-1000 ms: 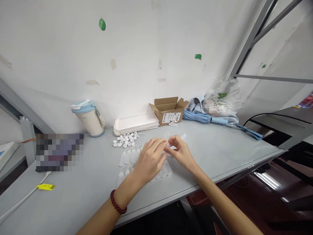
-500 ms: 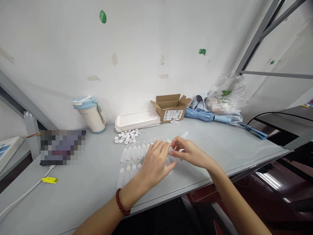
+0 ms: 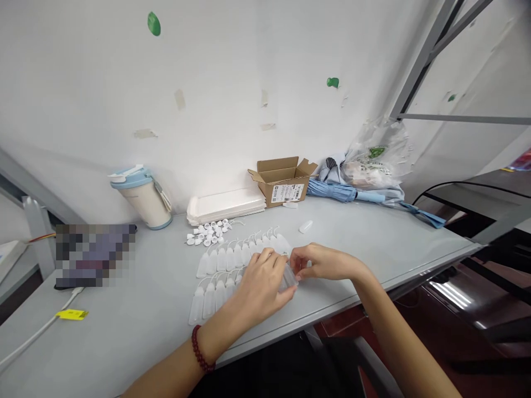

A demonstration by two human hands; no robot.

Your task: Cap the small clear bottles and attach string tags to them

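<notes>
Small translucent plastic bottles with thin white loops lie in two rows on the grey table. My left hand is over the right part of the nearer row, its fingers bent and thumb stretched along the near side. Between them lies a clear plastic bottle, partly hidden. From the right, my right hand pinches at this bottle's side with curled fingers; the exact contact is hard to see. A single translucent piece lies apart behind my right hand. White caps are heaped behind the rows.
Along the wall stand a cream tumbler, a stack of white trays and an open cardboard box. A folded blue umbrella and a plastic bag lie at the right. A cable crosses the left side.
My hands have come down a little toward the table, with the bottle now low beside the nearer row. My right fingers have moved lower, uncovering the loose translucent piece. The view has shifted slightly.
</notes>
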